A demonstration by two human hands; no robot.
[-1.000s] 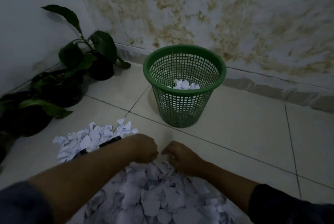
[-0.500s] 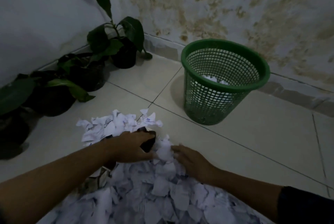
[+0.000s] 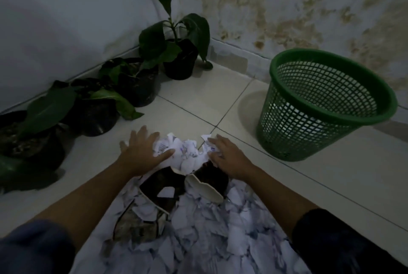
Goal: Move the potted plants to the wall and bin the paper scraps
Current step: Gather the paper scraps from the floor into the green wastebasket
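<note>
Both hands: left hand (image 3: 141,154) & right hand (image 3: 227,158) – fingers spread flat, cupping paper scraps (image 3: 185,152), nothing pinched
Bin: green basket (image 3: 326,105) near, right
Plants: potted plants (image 3: 176,52) at wall
Tip: squeeze inward, lift w/ care – avoid spill

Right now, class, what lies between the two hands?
In the head view, a bunched heap of paper scraps lies between the left hand and right hand.

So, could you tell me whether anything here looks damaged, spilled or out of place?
Yes. Among the paper scraps between the left hand and right hand lie what look like broken pot shards and dark soil. The green bin appears tilted, perhaps from lens distortion. The potted plants stand against the stained wall.
</note>
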